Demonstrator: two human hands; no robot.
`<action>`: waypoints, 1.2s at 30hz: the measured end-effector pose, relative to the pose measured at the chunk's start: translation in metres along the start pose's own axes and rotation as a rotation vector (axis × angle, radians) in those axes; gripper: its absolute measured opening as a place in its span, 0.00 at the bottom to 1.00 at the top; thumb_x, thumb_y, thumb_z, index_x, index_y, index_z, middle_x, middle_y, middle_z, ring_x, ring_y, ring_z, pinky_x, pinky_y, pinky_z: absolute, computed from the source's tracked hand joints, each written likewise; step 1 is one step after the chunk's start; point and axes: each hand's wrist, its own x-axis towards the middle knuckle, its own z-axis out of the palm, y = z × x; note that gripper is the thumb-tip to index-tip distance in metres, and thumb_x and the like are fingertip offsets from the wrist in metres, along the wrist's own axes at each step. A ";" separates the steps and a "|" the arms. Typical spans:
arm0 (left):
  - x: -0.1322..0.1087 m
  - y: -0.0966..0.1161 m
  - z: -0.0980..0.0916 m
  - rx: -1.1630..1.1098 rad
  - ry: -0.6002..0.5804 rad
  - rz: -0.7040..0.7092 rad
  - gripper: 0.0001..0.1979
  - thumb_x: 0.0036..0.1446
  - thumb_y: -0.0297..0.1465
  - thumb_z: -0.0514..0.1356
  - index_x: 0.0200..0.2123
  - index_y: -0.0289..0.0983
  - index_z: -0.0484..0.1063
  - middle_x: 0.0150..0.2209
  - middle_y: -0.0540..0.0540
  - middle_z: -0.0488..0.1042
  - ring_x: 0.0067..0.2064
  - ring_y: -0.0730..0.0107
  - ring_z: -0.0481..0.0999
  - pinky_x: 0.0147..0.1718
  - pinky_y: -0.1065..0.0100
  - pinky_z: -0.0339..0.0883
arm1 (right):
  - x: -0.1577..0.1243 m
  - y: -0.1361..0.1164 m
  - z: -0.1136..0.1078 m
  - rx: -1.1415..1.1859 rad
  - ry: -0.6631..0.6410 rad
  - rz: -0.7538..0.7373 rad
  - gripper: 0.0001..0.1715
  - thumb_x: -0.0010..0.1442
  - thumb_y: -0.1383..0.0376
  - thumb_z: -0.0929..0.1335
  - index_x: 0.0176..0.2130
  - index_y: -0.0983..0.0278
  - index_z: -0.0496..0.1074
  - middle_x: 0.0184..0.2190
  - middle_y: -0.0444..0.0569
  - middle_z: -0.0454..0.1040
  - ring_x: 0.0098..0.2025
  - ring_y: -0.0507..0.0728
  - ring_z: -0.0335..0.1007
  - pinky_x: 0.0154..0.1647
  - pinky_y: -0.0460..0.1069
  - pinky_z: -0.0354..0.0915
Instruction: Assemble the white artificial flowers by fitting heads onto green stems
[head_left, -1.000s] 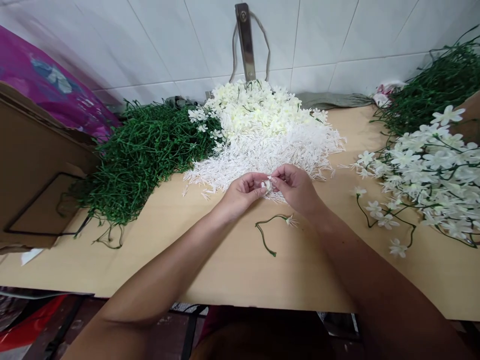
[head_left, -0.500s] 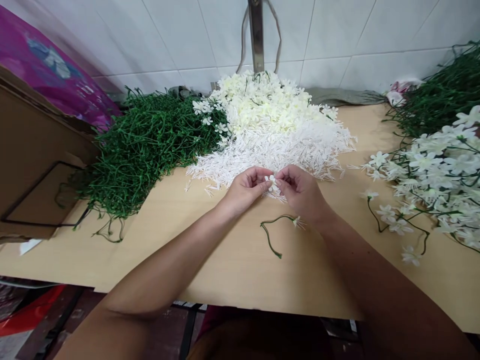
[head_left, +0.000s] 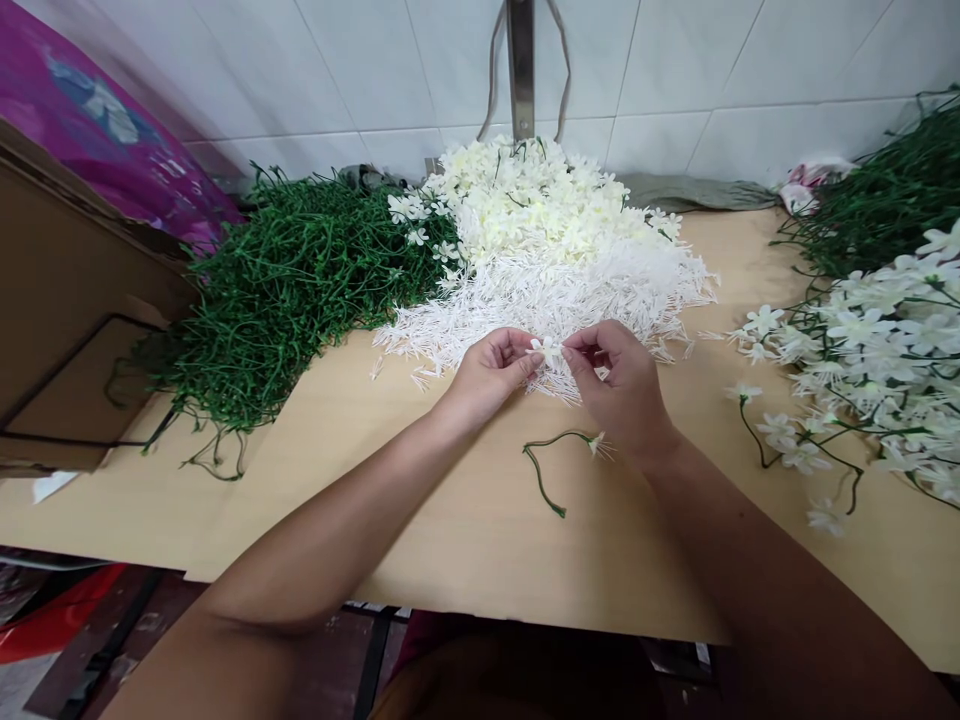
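Between my two hands is a small white artificial flower (head_left: 550,351), held just in front of the pile of white stamens (head_left: 555,300). My left hand (head_left: 499,365) pinches its left side between thumb and fingertips. The thumb and forefinger of my right hand (head_left: 611,375) are closed at its right edge; whether they hold a petal or a separate small piece is too fine to make out. Below my hands a bent green stem (head_left: 541,480) with a white stamen tuft (head_left: 599,445) at its end lies on the tabletop (head_left: 450,530).
Behind the stamens rises a heap of cream-white petals (head_left: 525,190). Green stems (head_left: 315,270) are piled at left, beside a cardboard box (head_left: 67,290) and purple bag (head_left: 135,140). Assembled white flowers (head_left: 892,350) and more green stems (head_left: 877,220) lie at right. A metal post (head_left: 520,80) stands at the wall.
My right hand has shifted slightly right, and more of the flower shows between my hands. The stem on the table lies as before.
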 end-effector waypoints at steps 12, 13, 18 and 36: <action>-0.004 -0.001 0.004 0.191 0.030 0.139 0.08 0.43 0.28 0.65 0.26 0.35 0.67 0.19 0.55 0.63 0.22 0.81 0.62 0.23 0.74 0.55 | -0.002 0.006 0.007 -0.359 0.115 -0.244 0.07 0.51 0.73 0.64 0.23 0.64 0.65 0.21 0.43 0.62 0.24 0.50 0.57 0.26 0.46 0.57; -0.004 -0.001 0.004 0.221 0.033 0.158 0.07 0.44 0.27 0.65 0.26 0.35 0.68 0.19 0.55 0.63 0.22 0.81 0.61 0.23 0.74 0.55 | -0.002 0.006 0.008 -0.369 0.121 -0.253 0.07 0.51 0.73 0.64 0.23 0.64 0.64 0.21 0.44 0.62 0.24 0.50 0.57 0.26 0.46 0.57; -0.007 0.000 0.003 0.417 0.046 0.272 0.04 0.47 0.27 0.62 0.27 0.36 0.68 0.21 0.53 0.66 0.24 0.79 0.63 0.25 0.73 0.58 | -0.003 0.006 0.009 -0.422 0.132 -0.298 0.08 0.52 0.72 0.64 0.23 0.64 0.64 0.21 0.45 0.63 0.25 0.51 0.58 0.26 0.46 0.58; -0.015 0.001 -0.002 0.434 0.000 0.473 0.09 0.57 0.33 0.56 0.39 0.36 0.69 0.30 0.49 0.72 0.30 0.76 0.69 0.32 0.71 0.64 | -0.003 0.002 0.010 0.178 0.035 0.129 0.03 0.53 0.67 0.67 0.29 0.66 0.70 0.25 0.45 0.70 0.26 0.49 0.65 0.28 0.47 0.64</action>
